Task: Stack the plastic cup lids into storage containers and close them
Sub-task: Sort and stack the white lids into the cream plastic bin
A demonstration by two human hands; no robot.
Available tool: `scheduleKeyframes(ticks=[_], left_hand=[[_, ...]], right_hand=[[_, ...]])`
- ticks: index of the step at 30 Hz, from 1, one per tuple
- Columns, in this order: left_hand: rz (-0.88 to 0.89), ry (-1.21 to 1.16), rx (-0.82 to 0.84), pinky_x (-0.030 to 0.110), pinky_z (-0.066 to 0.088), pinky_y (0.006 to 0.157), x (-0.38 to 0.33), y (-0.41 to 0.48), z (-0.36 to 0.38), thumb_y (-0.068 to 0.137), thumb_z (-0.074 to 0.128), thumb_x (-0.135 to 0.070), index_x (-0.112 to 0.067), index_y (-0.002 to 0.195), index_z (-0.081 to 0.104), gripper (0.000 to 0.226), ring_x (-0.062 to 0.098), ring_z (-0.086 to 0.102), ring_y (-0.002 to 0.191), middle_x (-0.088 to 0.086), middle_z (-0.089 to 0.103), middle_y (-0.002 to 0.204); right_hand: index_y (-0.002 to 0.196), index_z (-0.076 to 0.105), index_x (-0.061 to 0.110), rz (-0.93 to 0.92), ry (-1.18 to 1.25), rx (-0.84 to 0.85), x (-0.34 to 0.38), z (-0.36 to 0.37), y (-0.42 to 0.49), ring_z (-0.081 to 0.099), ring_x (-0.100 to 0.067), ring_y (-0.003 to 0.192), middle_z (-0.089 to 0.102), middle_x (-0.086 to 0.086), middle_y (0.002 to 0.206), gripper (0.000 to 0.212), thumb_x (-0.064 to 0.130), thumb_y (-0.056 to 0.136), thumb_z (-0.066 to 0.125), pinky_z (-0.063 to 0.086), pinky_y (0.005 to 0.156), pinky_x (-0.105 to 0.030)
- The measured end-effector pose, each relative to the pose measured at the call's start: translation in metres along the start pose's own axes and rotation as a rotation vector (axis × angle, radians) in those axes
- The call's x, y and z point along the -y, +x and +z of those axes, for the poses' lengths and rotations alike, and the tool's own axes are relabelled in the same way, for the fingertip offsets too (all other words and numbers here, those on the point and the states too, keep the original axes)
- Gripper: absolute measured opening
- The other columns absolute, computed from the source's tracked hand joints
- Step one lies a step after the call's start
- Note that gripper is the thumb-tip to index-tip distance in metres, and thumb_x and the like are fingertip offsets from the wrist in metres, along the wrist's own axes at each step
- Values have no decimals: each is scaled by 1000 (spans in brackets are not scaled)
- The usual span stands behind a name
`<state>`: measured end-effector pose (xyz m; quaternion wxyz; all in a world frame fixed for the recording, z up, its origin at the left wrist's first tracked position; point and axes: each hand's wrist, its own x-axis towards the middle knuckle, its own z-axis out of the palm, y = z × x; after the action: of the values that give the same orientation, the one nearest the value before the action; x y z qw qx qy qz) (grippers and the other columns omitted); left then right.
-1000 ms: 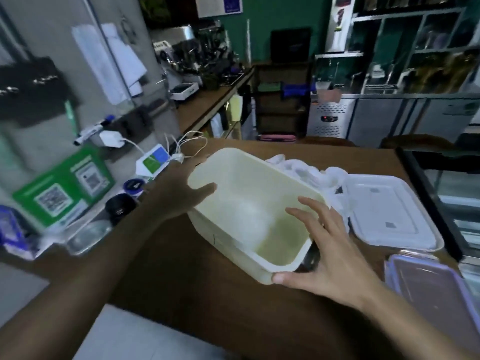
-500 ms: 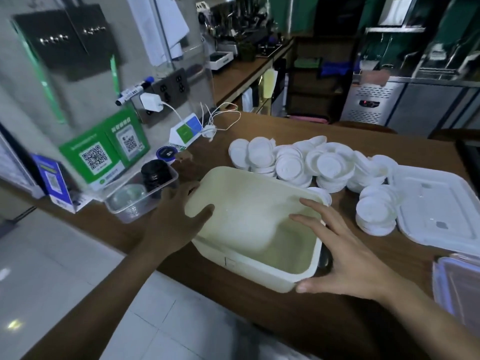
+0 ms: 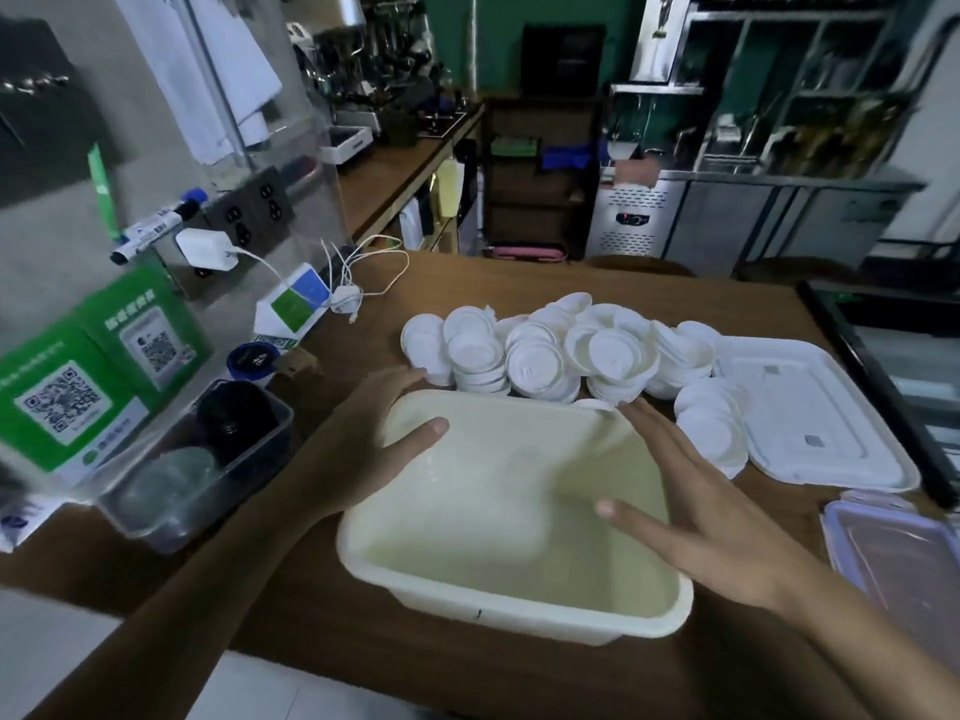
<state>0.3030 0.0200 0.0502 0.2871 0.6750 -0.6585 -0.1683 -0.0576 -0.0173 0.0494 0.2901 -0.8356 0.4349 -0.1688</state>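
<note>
An empty cream storage container [image 3: 498,610] stands on the brown wooden counter near its front edge. My left hand [image 3: 382,439] grips its far left rim, thumb inside and fingers outside. Over the container's right half my right hand [image 3: 696,511] is spread flat with its fingers apart, holding nothing. Behind the container lies a heap of white plastic cup lids [image 3: 545,356], some in short stacks. A flat white container lid [image 3: 815,413] rests to the right of the heap.
A second, purple-rimmed container lid [image 3: 904,558] sits at the right edge. At left are a clear tub [image 3: 171,517] with dark items, green QR-code signs [image 3: 78,392], a blue cap [image 3: 252,358] and white charger cables [image 3: 363,272]. The floor lies beyond the counter's front edge.
The container, held tilted up a second ago, has come down flat on the counter. My right hand has left its right rim and spread open above it. The lid heap is now in view.
</note>
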Motion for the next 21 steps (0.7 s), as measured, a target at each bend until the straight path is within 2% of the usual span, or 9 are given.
scheduleKeyframes(ticks=[3,6,8,10,11,14,17,20,21], left_hand=[[-21,-189,73,30,42,112,9,9,10,93,66,-61,-41,143,55,55,-16,49,127,-30,54,140],[-14,-342,104,35,43,115,10,12,16,88,62,-70,-46,139,57,58,-10,52,131,-35,58,136],[0,-350,118,35,43,114,7,10,21,89,62,-69,-48,139,56,54,-10,51,131,-35,56,135],[8,-323,111,35,45,111,4,6,26,90,61,-67,-49,137,53,51,-8,51,129,-32,56,134],[2,-317,98,35,45,110,4,5,28,92,62,-64,-49,137,53,48,-8,52,128,-31,56,134],[3,-310,111,34,46,108,2,5,28,93,61,-65,-47,135,52,46,-8,52,126,-31,56,133],[14,-258,124,34,49,98,-2,14,24,91,57,-70,-43,121,57,41,-4,58,115,-29,63,120],[4,-213,155,36,51,87,-7,24,20,91,55,-71,-37,103,62,37,1,63,100,-25,68,102],[9,-197,169,35,51,87,-10,25,20,90,53,-74,-37,101,62,39,1,63,100,-24,69,100]], right_hand=[[159,11,55,68,42,-137,11,17,9,10,7,153,7,37,164,92,75,86,63,35,121,-46],[151,20,59,140,34,-195,17,20,12,31,23,133,13,47,155,80,63,88,68,27,119,-26],[155,23,53,240,4,-180,18,16,7,57,10,111,16,45,156,83,66,86,67,31,114,-26],[160,22,44,297,-37,-163,17,14,2,66,1,87,17,36,162,90,68,85,66,35,114,-37],[161,21,44,301,-43,-155,16,13,0,64,6,88,17,35,163,92,69,85,66,36,114,-39],[160,22,47,282,-58,-156,14,11,-1,52,9,122,18,38,161,90,72,84,64,35,116,-34],[157,28,46,290,-61,-158,11,4,3,62,-1,107,26,38,157,87,75,83,63,38,107,-29],[153,40,38,281,-68,-197,5,-4,7,66,-20,110,43,35,145,83,77,82,59,40,101,-23],[152,44,35,265,-84,-199,3,-5,8,64,-17,115,46,32,142,81,76,83,58,40,100,-21]])
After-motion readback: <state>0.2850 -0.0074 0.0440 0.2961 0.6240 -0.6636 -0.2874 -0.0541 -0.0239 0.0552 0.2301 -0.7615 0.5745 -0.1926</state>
